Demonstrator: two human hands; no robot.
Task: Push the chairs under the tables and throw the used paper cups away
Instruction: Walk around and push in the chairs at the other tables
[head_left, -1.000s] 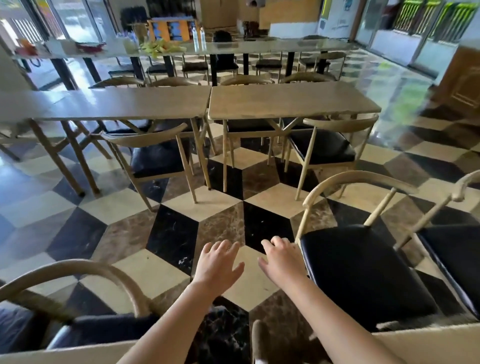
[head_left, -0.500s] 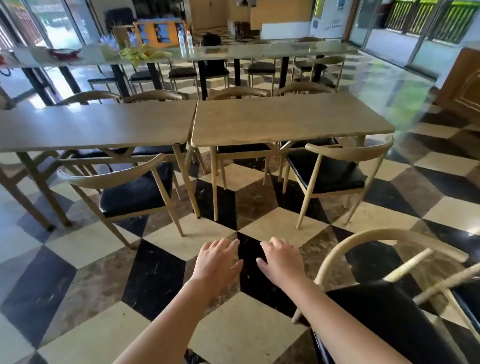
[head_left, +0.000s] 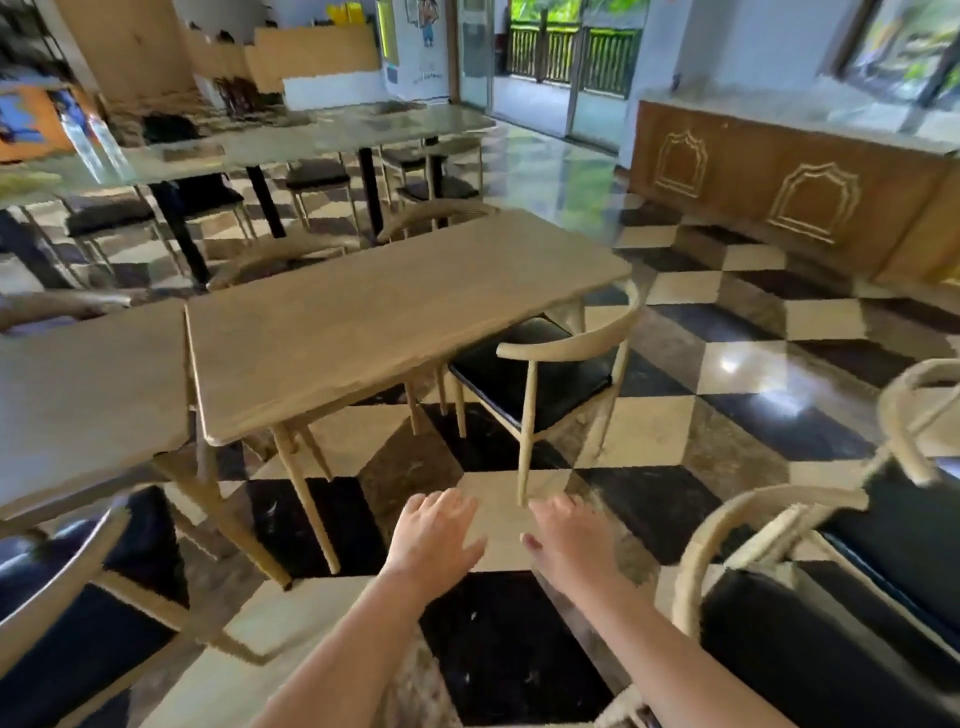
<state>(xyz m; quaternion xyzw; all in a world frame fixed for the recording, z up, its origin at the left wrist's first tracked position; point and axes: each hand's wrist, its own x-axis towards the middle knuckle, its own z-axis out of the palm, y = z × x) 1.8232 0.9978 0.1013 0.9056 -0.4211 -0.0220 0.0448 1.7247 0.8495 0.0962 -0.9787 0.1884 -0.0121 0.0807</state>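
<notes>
A wooden chair with a black seat (head_left: 540, 374) stands part way out from the right end of a light wooden table (head_left: 374, 317). My left hand (head_left: 434, 535) and my right hand (head_left: 566, 540) are stretched forward over the checkered floor, fingers apart, holding nothing, just short of that chair's near front leg. Another chair (head_left: 67, 613) sits at the lower left beside a second table (head_left: 78, 395). Two more chairs (head_left: 810, 623) are at the lower right. No paper cups are visible.
A long glossy table (head_left: 291, 140) with black legs, stools and bottles runs across the back. A brown carved counter (head_left: 789, 192) lines the right wall. An open doorway (head_left: 545, 73) leads to a railing. Checkered floor lies open between the tables and the counter.
The view has moved forward and turned right. The table and the pulled-out chair are now much closer, and my hands have stayed open in front of me.
</notes>
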